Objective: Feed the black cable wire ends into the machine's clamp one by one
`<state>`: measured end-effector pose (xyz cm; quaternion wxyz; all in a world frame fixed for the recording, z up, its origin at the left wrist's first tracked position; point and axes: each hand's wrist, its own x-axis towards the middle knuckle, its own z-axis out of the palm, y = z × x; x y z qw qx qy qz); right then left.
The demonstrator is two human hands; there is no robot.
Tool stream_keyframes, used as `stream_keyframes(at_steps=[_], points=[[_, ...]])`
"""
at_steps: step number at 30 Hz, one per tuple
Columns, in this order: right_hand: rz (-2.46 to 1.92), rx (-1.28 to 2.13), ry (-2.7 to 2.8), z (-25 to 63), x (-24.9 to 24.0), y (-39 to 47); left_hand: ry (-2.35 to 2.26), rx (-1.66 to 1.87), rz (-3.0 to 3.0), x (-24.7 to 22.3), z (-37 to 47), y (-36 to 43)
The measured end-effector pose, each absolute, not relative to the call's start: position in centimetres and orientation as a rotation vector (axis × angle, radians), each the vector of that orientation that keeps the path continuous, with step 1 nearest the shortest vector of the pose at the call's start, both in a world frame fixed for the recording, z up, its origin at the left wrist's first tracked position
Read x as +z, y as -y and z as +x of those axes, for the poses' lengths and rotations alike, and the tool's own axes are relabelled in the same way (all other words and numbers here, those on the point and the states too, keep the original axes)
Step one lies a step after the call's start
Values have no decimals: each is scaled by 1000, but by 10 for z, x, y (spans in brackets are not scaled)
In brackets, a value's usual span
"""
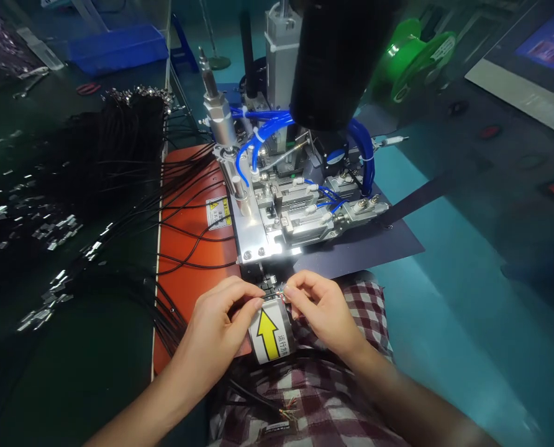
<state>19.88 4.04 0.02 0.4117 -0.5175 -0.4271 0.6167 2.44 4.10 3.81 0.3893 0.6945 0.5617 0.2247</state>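
Over the front end of the machine, my left hand [230, 310] pinches a thin black cable [271, 295] between thumb and fingertips. My right hand [318, 305] is closed at the cable's end, with fine coloured wires [282, 288] at its fingertips. Just below the cable is a white label with a yellow arrow [267, 332]. A small dark metal fixture [268, 282] sits right behind my fingertips. More black cable with stripped coloured wire ends [289, 410] lies across the checkered cloth on my lap [323, 391].
The metal machine [300, 217] with blue air tubes [272, 127] stands ahead on an orange plate [190, 214]. Many black cables with shiny connectors [56, 292] cover the dark table at left. A blue bin [116, 49], green spool [407, 59] and screen [549, 40] are farther back.
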Motion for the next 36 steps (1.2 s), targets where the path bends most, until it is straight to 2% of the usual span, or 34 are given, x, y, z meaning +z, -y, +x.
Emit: stream_keyframes(at_steps=[4, 10, 36], points=[[-1287, 1586, 1036, 195, -10, -51, -1421, 669, 2042, 26, 21, -43], [-1332, 1590, 1024, 193, -20, -57, -1306, 606, 2202, 10, 15, -47], [-1404, 1609, 1107, 199, -23, -59, -1314, 442, 2486, 4, 16, -50]])
